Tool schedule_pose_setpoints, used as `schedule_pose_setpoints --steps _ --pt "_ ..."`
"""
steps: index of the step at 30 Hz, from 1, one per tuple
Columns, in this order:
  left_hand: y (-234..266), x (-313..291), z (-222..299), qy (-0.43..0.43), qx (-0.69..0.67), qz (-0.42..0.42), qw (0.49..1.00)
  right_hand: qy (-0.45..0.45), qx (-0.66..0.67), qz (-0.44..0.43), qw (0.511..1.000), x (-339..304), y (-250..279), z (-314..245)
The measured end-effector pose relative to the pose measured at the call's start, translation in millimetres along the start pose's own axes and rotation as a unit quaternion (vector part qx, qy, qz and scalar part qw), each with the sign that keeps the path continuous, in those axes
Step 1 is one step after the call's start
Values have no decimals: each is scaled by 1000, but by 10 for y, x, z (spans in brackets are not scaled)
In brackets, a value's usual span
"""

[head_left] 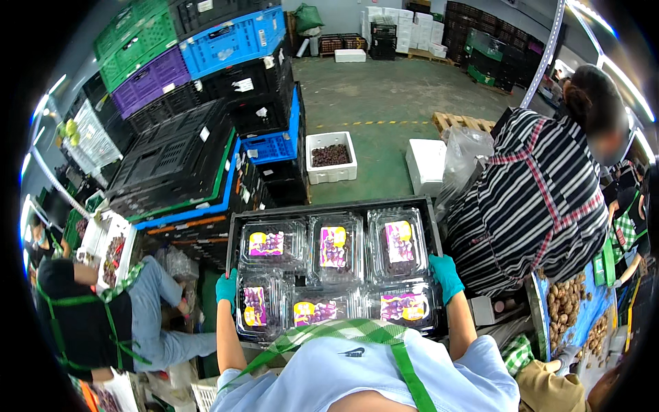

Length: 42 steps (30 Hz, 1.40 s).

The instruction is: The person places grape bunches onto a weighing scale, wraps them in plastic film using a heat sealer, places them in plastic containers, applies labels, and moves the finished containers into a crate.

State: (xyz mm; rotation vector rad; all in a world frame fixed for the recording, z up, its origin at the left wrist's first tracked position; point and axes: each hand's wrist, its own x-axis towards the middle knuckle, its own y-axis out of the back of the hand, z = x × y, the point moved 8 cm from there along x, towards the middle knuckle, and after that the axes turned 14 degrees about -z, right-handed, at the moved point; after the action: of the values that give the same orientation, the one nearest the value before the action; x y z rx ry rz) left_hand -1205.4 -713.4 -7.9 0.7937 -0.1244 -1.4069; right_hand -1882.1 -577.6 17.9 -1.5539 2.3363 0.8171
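My left hand [226, 285], in a teal glove, is closed on the left side of a black plastic crate [329, 207]. On the opposite side my right hand [447, 278], gloved the same way, grips the crate's right edge. The crate is held in front of my body. Inside lie several clear plastic clamshell boxes [338, 273] in two rows, each with a purple, yellow and white label picturing grapes. Dark fruit shows faintly through the lids. My apron hides part of the crate's near edge.
Tall stacks of folding crates [237, 51] rise at left. A white foam box [332, 174] of dark grapes stands on the green floor [384, 96] ahead. A person in a striped top [528, 185] is close at right; another person [82, 316] sits at left. Brown round produce [563, 305] lies at right.
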Motion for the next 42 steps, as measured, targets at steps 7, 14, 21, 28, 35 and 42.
schedule_pose_setpoints --steps 7,14,21,28,35,42 --pt "-626 1429 1182 -82 128 45 987 -30 -2 26 999 1104 316 -528" --pt "-1223 3122 2103 -44 167 6 985 46 73 29 996 2986 623 -1334" --pt "-1849 3967 3632 -49 95 2 994 1 12 29 1000 4724 1036 -2089" --pt "-2762 5423 4615 -51 102 18 993 26 14 23 999 6471 1171 -2960" --pt "-3610 7011 5892 -74 16 -37 996 17 129 18 991 7849 1644 -3736" --pt "-4664 8309 7048 -50 80 -21 995 30 67 39 997 10150 2224 -4013"
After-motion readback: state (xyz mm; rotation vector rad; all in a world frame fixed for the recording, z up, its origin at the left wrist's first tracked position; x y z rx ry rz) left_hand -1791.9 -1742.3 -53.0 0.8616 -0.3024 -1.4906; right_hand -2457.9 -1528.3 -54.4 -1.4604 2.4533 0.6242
